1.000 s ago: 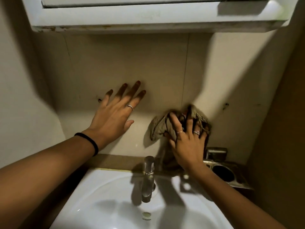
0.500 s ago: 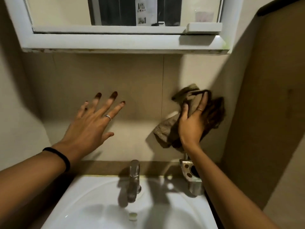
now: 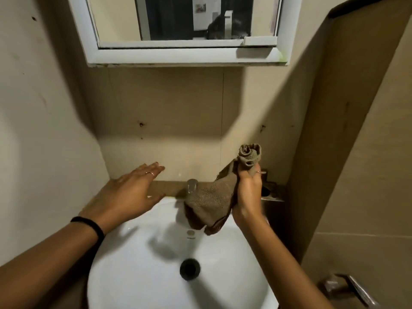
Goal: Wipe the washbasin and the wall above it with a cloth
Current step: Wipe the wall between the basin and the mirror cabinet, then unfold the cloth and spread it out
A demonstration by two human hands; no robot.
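wall looks wiped; basin likely left. our right hand clutches cloth over it, left hand splayed, empty.

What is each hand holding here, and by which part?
The right hand grips the brown cloth near its upper end, bunched above the fingers; the rest hangs over the washbasin. The left hand holds nothing.

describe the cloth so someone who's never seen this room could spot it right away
Start at the round white ceramic washbasin under the white-framed mirror. At its back rim, the right hand grips a brown knitted cloth that hangs down over the tap. It is the only soft, crumpled thing there.
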